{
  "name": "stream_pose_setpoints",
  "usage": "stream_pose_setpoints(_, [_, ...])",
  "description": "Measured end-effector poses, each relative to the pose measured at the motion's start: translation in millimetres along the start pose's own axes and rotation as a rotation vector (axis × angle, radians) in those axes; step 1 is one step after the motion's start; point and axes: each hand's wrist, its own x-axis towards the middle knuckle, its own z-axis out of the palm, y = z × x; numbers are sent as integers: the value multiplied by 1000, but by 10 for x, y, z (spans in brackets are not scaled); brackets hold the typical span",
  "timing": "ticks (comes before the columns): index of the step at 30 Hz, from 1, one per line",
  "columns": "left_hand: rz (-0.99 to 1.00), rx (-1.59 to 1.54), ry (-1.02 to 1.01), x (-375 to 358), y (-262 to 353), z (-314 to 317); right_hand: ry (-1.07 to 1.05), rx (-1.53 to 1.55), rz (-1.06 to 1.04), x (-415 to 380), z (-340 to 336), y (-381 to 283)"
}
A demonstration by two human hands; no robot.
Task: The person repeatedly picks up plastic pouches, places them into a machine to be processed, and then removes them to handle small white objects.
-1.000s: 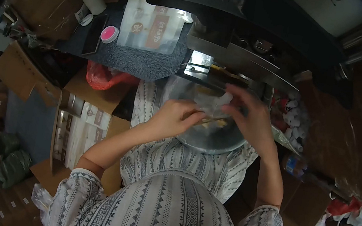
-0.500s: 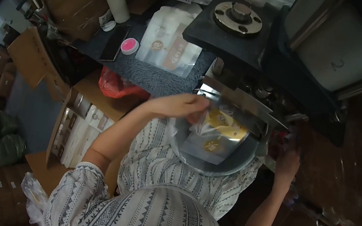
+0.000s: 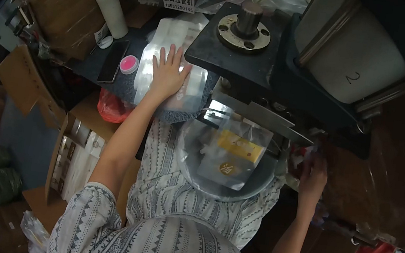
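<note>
My left hand (image 3: 169,76) lies flat with fingers spread on a stack of clear printed plastic pouches (image 3: 191,87) on the cloth-covered table. At the right end of the press, my right hand (image 3: 314,174) has its fingers curled beside a dim cluster of red and clear things (image 3: 299,158); what it grips is too dark to name. Between the hands, a clear pouch with a yellow label (image 3: 239,147) hangs below the press's metal jaw (image 3: 266,116). It hangs over a grey basin (image 3: 190,177) on my lap, which holds some clear plastic.
The press's dark plate (image 3: 203,49) overhangs the table beside a large cylinder (image 3: 359,60). Left of the pouches are a pink-filled jar (image 3: 129,64), a phone (image 3: 113,62) and a white tumbler (image 3: 111,10). An open carton (image 3: 56,158) of packed pouches stands at my left.
My left hand has moved from the pouch at the jaw up and left onto the stack. The yellow-labelled pouch now hangs free of it. My right hand stays by the press.
</note>
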Motion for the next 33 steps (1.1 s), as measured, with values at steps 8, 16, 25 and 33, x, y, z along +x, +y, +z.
stream_pose_setpoints(8, [159, -152, 158, -1166, 451, -502, -23, 95, 70, 4, -156, -155])
stream_pose_setpoints(16, [-68, -386, 51, -1575, 564, -878, -230, 573, 146, 9, -203, -729])
stream_pose_setpoints(25, [298, -569, 166, -1697, 934, -1353, -265, 495, -465, 77, -26, -1360])
stream_pose_setpoints(33, [34, -1019, -517, -1590, 1269, -1053, -407, 700, 9, 82, 68, -1145])
